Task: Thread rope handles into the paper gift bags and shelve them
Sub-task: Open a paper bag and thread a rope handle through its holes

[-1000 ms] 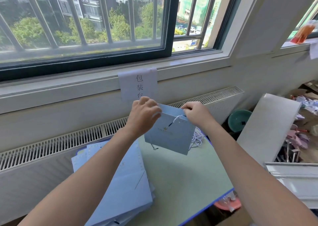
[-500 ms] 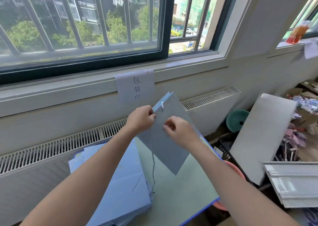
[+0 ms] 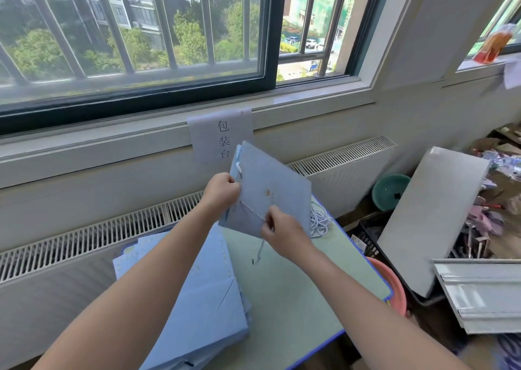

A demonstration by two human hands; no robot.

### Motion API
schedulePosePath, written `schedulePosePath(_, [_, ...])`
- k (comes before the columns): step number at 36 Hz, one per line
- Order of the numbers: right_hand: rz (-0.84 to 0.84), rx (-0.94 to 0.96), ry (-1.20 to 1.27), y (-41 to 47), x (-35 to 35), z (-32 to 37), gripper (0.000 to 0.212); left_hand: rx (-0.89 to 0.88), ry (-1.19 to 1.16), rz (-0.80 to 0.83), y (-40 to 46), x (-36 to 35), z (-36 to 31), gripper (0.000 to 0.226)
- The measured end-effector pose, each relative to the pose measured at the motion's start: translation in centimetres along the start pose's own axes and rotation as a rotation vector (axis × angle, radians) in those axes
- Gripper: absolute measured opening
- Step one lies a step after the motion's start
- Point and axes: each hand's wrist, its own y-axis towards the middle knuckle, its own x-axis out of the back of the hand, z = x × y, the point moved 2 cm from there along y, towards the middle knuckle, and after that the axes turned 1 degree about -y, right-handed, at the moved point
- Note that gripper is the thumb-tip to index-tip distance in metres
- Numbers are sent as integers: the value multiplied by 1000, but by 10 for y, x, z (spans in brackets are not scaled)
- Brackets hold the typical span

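I hold a flat light-blue paper gift bag (image 3: 277, 197) tilted in the air above the table, below the window. My left hand (image 3: 221, 190) grips its left edge near the top, where a bit of cord pokes out. My right hand (image 3: 277, 233) pinches a thin white-and-blue rope handle (image 3: 252, 211) that runs across the bag's face from the left edge; the rope's free end dangles below with a dark tip. A bundle of loose rope handles (image 3: 320, 220) lies on the table behind the bag.
A stack of flat blue bags (image 3: 197, 299) lies on the left of the pale green table (image 3: 296, 299). A radiator grille runs along the wall. At the right stand a leaning white board (image 3: 428, 220), a green basin (image 3: 390, 190), a black crate and clutter.
The bag has turned from face-on to a steeper tilt. My right hand moved from its top corner down onto its face, drawing the rope taut across it.
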Motion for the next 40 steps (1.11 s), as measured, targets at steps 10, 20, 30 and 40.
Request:
schedulePosePath(10, [19, -60, -147, 16, 31, -71, 26, 188, -85, -21, 16, 9, 39, 21])
schedulePosePath(20, [5, -204, 77, 23, 59, -58, 28, 389, -358, 25, 17, 10, 54, 14])
schedulePosePath(30, [-241, -296, 1346, 28, 63, -38, 22, 202, -407, 159, -6, 5, 32, 12])
schedulePosePath(40, [-188, -292, 1349, 34, 69, -34, 19, 155, -310, 102, -26, -1, 13, 21])
